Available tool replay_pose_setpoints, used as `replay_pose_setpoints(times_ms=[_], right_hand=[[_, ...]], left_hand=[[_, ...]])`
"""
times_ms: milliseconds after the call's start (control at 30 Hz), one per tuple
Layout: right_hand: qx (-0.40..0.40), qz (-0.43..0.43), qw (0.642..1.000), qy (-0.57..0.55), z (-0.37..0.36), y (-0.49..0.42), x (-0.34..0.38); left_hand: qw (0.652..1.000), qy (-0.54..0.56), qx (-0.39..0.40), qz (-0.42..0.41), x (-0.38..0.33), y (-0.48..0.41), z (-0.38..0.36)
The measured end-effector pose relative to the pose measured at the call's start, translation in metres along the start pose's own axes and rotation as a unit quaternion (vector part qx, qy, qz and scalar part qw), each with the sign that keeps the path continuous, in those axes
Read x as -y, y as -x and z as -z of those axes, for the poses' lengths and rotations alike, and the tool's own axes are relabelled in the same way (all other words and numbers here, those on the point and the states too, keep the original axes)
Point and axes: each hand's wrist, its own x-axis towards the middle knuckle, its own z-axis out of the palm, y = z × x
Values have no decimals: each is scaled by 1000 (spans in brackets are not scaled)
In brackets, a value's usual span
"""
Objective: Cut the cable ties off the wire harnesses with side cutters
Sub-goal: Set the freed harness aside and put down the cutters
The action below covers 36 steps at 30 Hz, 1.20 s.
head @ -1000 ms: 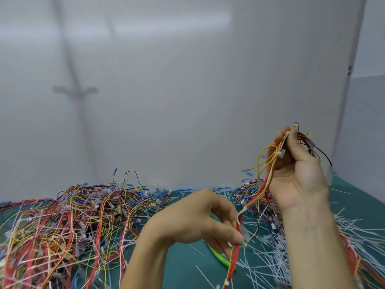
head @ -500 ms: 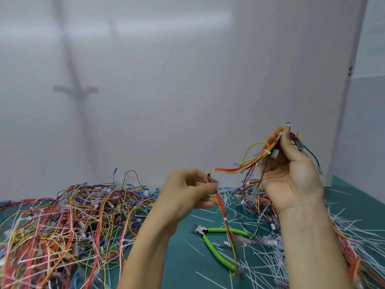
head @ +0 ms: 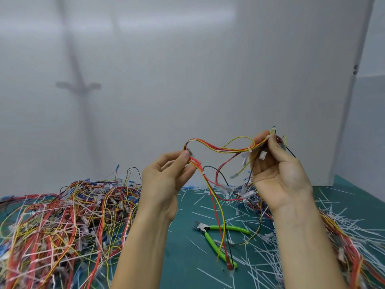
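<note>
Green desk [head: 187, 236], littered with cut ties. Left hand [head: 166, 180] and right hand [head: 279, 172] pinch one wire harness [head: 218, 148] aloft, fingers closed on it, likely hunting ties; side cutters [head: 214, 236] lie mid-desk.

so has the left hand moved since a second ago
Yes: the left hand has risen, from down in front of the side cutters to well above them.

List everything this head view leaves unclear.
- Wire harness: the stretch inside the right hand is hidden by its fingers.
- Side cutters: hanging harness wires cross the handles; cutting edges too small.
- Harness pile: cut off by left and bottom edges.
- Left hand: thumb covers the pinched spot.
</note>
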Motion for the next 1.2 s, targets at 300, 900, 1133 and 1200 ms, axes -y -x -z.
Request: replay_pose_setpoints(times_ms=[300,900,1133,1200], right_hand=[[66,-54,981,172,5,3,11],[149,122,686,702,-2,14,-9],[116,245,698,663,-7,19,-9],[113,286,740,599,-13,23,-5]], left_hand=[[924,-349,151,30,8,-1,17],[937,-293,181,-54,9,10,-11],[973,-181,105,-96,14,12,-21],[979,-157,96,-89,13,14,-27]])
